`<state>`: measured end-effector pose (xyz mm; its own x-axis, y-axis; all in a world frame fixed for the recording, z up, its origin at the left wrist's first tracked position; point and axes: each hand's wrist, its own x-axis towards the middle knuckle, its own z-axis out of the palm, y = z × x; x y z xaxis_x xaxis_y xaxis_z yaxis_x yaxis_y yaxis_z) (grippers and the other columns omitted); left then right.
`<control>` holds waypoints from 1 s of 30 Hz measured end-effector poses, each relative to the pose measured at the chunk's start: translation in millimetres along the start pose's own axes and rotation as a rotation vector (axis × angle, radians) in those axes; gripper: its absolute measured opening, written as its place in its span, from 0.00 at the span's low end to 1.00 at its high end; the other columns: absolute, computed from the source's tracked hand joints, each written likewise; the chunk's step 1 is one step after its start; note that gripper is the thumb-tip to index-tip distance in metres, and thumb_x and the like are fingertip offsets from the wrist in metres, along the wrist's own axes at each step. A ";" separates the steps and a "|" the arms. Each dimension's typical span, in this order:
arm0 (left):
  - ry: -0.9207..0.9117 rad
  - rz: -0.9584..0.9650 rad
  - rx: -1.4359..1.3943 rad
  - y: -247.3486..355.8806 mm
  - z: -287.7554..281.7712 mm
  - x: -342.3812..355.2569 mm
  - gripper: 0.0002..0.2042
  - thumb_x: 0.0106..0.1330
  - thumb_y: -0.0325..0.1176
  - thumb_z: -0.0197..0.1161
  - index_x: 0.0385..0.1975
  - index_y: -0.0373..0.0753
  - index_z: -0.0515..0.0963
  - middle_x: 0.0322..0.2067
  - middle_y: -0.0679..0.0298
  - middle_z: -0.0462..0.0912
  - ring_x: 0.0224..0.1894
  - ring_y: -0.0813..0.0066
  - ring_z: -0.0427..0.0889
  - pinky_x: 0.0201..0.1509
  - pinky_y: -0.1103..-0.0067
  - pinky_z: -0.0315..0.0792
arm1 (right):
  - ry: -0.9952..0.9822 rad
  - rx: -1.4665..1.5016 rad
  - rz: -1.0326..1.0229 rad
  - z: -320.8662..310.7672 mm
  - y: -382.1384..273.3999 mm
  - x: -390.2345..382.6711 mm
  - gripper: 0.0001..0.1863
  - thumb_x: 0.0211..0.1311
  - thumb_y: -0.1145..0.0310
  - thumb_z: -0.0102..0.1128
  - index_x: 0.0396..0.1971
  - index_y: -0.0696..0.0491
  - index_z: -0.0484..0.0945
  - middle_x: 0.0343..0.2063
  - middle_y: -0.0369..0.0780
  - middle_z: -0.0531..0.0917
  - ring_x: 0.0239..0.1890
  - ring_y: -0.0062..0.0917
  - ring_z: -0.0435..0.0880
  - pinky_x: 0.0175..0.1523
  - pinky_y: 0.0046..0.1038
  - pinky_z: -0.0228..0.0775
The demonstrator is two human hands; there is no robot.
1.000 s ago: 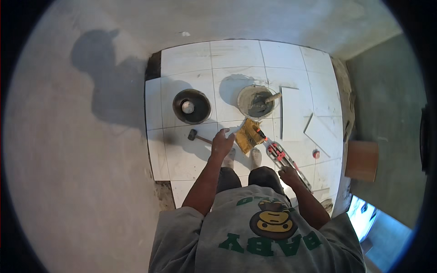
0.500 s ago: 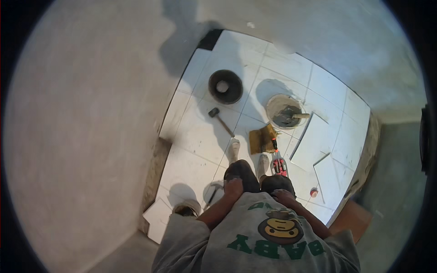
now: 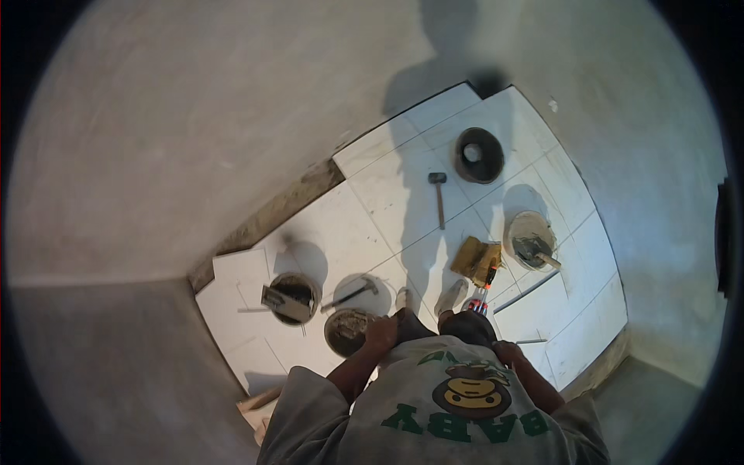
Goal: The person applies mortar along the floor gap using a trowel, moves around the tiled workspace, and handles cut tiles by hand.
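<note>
Both hands are down at my dark trousers: my left hand has curled fingers on the left leg, my right hand grips at the right side, fingertips partly hidden. Beside my left hand stands a bucket of grey material, with a metal-headed hammer above it. Farther left, a trowel lies across a dark bucket. Ahead of my right knee are a yellow crumpled piece and a red-and-silver tool. A mallet lies farther forward on the white tiles.
A dark bucket and a pale bucket of grey mix stand ahead to the right. Loose tiles lie near the latter. Plastered walls bound the floor, with a rough strip along the tile edge.
My view has turned left, bringing buckets and hammer into view. My right hand has left the red-and-silver tool, and both hands have drawn back to my trousers.
</note>
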<state>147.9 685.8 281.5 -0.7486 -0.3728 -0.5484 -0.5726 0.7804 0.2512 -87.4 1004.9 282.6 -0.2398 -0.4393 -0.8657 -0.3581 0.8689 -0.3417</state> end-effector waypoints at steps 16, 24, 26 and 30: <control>-0.083 -0.608 -0.048 -18.7 119.9 -90.4 0.14 0.62 0.44 0.49 0.42 0.48 0.78 0.37 0.60 0.81 0.53 0.59 0.74 0.56 0.33 0.24 | -0.168 -0.688 -0.718 -31.5 -198.7 77.8 0.22 0.58 0.56 0.48 0.45 0.56 0.75 0.44 0.50 0.76 0.47 0.43 0.74 0.53 0.39 0.65; 0.082 -0.902 -0.904 0.3 36.8 -70.0 0.18 0.55 0.45 0.55 0.43 0.44 0.75 0.43 0.53 0.78 0.49 0.54 0.76 0.56 0.50 0.61 | -0.475 -0.927 -0.984 -90.9 -193.0 157.8 0.20 0.60 0.60 0.45 0.45 0.58 0.74 0.51 0.51 0.72 0.54 0.44 0.69 0.60 0.37 0.59; 0.231 -0.903 -0.972 14.2 20.4 -50.8 0.18 0.55 0.44 0.55 0.43 0.43 0.75 0.43 0.52 0.78 0.49 0.54 0.76 0.54 0.58 0.65 | -0.550 -1.063 -1.147 -118.1 -203.7 161.2 0.20 0.60 0.61 0.45 0.45 0.58 0.74 0.52 0.51 0.71 0.56 0.44 0.68 0.61 0.37 0.59; 0.555 -0.538 -0.894 75.7 61.5 9.0 0.22 0.55 0.44 0.54 0.49 0.43 0.73 0.47 0.51 0.76 0.50 0.57 0.75 0.53 0.68 0.68 | -0.722 -1.062 -1.138 -143.9 -206.8 179.6 0.18 0.60 0.62 0.46 0.44 0.57 0.74 0.54 0.50 0.69 0.59 0.45 0.64 0.63 0.36 0.56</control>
<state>118.4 772.4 246.5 -0.2563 -0.8855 -0.3875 -0.7240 -0.0897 0.6839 -186.2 713.5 250.5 0.8573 -0.2378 -0.4566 -0.5143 -0.4355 -0.7388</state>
